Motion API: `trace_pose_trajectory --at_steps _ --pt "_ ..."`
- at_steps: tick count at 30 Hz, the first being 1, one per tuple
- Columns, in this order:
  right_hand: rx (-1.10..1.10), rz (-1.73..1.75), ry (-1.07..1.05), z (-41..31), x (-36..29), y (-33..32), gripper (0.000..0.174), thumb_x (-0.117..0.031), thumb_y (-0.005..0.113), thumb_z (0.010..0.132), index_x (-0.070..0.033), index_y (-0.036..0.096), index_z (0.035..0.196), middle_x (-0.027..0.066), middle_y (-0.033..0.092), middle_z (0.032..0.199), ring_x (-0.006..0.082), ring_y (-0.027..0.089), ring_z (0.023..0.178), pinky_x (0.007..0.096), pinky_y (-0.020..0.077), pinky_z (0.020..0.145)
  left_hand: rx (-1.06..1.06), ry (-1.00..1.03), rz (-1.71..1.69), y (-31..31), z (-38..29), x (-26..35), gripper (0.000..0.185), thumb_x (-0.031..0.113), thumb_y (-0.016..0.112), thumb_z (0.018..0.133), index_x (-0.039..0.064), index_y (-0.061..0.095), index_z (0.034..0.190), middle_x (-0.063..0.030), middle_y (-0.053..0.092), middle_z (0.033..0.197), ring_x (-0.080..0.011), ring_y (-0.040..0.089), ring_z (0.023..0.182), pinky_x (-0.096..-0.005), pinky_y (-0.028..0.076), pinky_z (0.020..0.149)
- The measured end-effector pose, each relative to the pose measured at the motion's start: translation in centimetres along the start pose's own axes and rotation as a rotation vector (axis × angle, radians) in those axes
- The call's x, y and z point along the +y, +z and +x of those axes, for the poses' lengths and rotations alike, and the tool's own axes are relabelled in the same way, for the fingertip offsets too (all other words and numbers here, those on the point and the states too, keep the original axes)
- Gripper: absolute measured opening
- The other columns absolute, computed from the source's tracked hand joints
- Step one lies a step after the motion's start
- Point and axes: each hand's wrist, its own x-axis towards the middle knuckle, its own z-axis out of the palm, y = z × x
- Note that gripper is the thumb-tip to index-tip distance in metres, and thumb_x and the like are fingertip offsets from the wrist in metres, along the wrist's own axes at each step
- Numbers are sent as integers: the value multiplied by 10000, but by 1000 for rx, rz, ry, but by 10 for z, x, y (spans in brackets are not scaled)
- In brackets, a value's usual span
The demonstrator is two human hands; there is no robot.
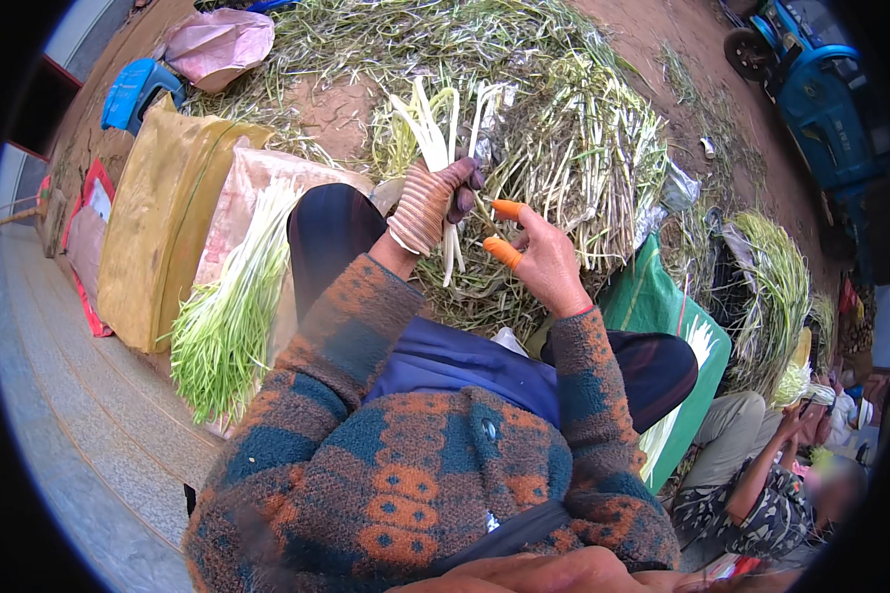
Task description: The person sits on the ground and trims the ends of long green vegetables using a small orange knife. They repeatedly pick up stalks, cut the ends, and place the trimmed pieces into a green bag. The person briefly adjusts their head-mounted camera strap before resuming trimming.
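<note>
My left hand [424,204], in a striped knit glove with dark fingertips, is closed around a small bunch of pale leafy-vegetable stalks [432,137]. Their white ends fan out above the fist, and a few thin ends hang below it. Just to its right is my right hand [550,259], wearing orange finger cots on thumb and forefinger. Those two fingers are spread apart, with nothing clearly held between them. Beyond my hands lies a heap of untrimmed stalks [564,170] with withered leaves. By my left knee, a neat bundle of green-and-white stalks [241,296] rests on a pale sack [219,241].
Left stand a yellow wrapped block [159,230] and a blue plastic stool [137,93]. Green sheeting [641,296] with white stalks lies by my right knee. Another person [756,482] sits at lower right, near another stalk heap [771,289]. A blue machine [823,111] stands upper right.
</note>
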Motion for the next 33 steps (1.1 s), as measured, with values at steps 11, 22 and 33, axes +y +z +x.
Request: trace_pose_trajectory --at_steps 11,22,33 --pt "-234 584 238 8 8 19 150 -126 612 987 -24 609 1097 0 658 811 24 557 581 178 450 502 31 -9 15 -2 4 -6 184 204 633 973 34 658 909 1 638 742 -41 485 487 -197 326 405" --pt "-203 353 91 -2 0 24 235 -127 726 905 3 580 1036 72 636 749 146 579 603 299 481 531 56 -97 5 -4 6 -15 148 184 679 937 46 644 896 -7 654 716 -51 482 462 -216 329 392" --pt "-92 -31 -177 2 -1 15 176 -191 680 924 -63 560 906 172 585 643 375 592 585 433 457 531 12 -118 -10 5 4 -26 102 142 663 927 44 637 916 -40 657 680 -85 504 412 -232 341 351"
